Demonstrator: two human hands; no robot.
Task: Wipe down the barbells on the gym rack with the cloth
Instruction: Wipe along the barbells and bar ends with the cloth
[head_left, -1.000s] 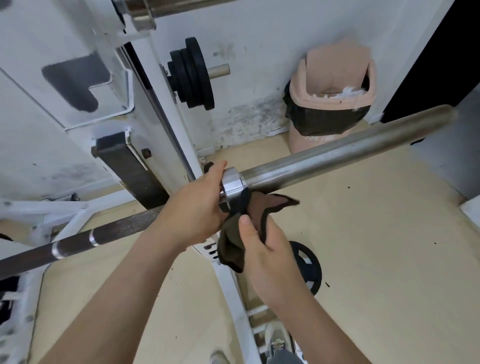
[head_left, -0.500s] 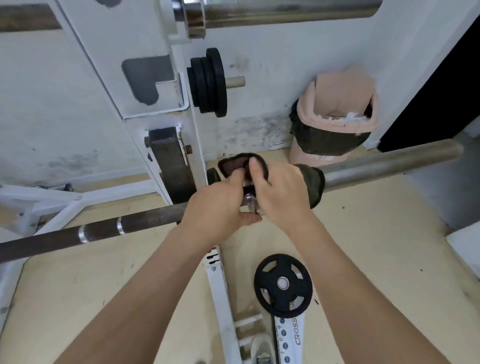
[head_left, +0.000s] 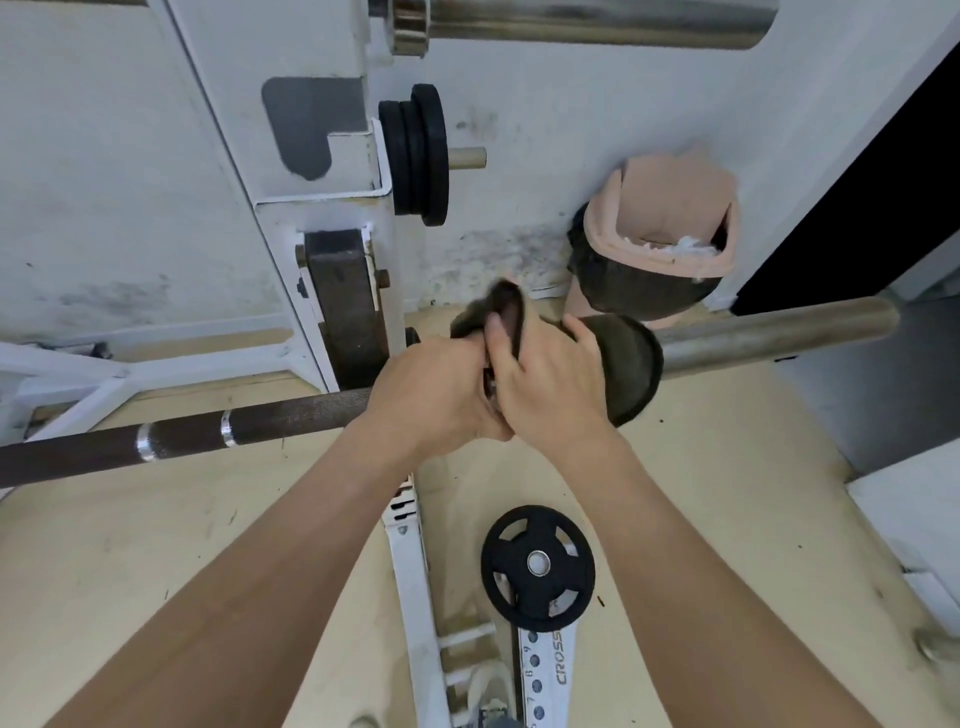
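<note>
A long barbell (head_left: 171, 439) lies across the white rack (head_left: 332, 223), with a dark knurled shaft on the left and a thick steel sleeve (head_left: 779, 332) on the right. A dark brown cloth (head_left: 631, 371) is wrapped over the sleeve's inner end beside the collar. My right hand (head_left: 550, 384) presses the cloth around the bar. My left hand (head_left: 436, 395) grips the bar at the collar, touching the right hand, with a cloth corner sticking up between them. A second barbell (head_left: 597, 23) rests higher on the rack.
Black weight plates (head_left: 421, 153) hang on a peg of the rack upright. Another plate (head_left: 537, 566) lies on the tan floor by the rack's base rail (head_left: 415, 587). A pink bin with a black liner (head_left: 660, 244) stands against the wall behind the sleeve.
The cloth went from hanging below the collar in my right hand to being wrapped over the top of the sleeve. My right hand moved up onto the bar; the left stayed at the collar.
</note>
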